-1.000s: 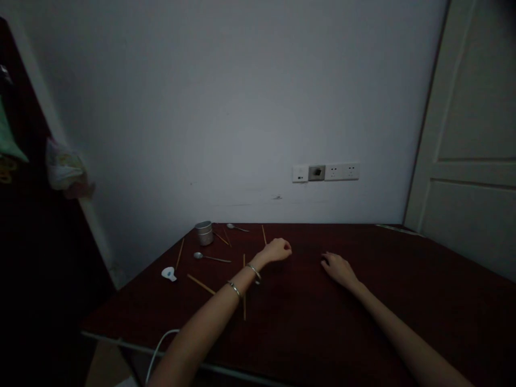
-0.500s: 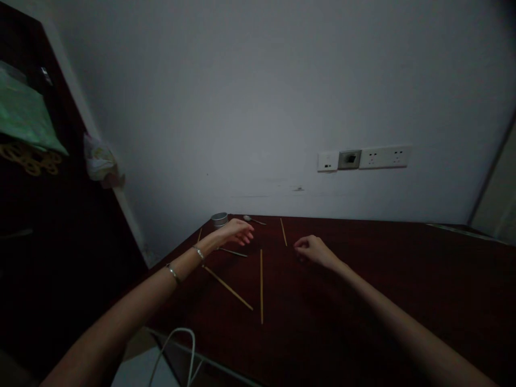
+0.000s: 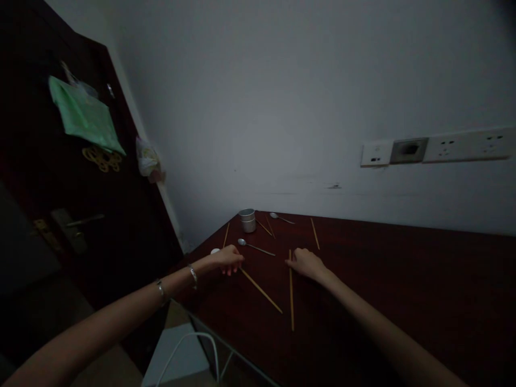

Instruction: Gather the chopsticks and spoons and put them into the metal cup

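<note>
My left hand (image 3: 229, 259), two silvery bangles on its wrist, is closed at the upper end of a slanted chopstick (image 3: 262, 290). The hand hides that end; the rest lies on the dark red tabletop (image 3: 363, 274). My right hand (image 3: 306, 263) pinches near the top of another chopstick (image 3: 292, 301), which points toward me. Beyond the hands lies a metal spoon (image 3: 258, 248), its bowl to the left. A small white round object (image 3: 215, 251) is partly hidden behind my left wrist.
Metal cups (image 3: 248, 221), seemingly stacked, stand at the back left corner. Nearby lie a second spoon (image 3: 282, 218) and several chopsticks (image 3: 315, 233). Wall sockets (image 3: 443, 148) are at the right; a dark door (image 3: 133, 215) stands left. A white cable (image 3: 201, 334) loops below the front edge.
My view has turned left, so the scene sits further right. My left hand has come down to the slanted chopstick's end. My right hand has moved left onto the other chopstick.
</note>
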Tool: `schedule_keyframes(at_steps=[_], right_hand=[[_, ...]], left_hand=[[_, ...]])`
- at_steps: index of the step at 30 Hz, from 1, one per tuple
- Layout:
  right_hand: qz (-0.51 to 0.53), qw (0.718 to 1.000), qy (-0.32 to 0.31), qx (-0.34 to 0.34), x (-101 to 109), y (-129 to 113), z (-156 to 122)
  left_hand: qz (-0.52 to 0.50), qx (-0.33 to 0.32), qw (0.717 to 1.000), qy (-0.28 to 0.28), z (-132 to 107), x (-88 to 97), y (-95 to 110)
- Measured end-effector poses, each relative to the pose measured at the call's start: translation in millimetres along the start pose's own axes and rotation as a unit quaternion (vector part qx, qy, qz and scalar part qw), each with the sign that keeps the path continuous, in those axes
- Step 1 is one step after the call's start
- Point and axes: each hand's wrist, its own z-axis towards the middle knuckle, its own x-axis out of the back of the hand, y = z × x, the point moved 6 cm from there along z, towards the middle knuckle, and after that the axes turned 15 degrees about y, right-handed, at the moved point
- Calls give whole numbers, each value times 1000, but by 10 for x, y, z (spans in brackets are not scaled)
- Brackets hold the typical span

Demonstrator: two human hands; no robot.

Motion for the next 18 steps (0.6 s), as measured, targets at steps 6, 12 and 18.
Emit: schedule_keyframes(at_steps=[6, 12, 18], right_hand=[[-66, 998, -2, -2, -92, -76, -16], [-76, 997, 8, 2, -121, -100, -35], [-65, 998, 1, -11, -139, -94, -22]], left_hand=[[56, 14, 998, 38, -53, -215, -113], [68, 16, 994, 87, 0, -249, -130], [24, 22, 994, 108, -42, -235, -109]])
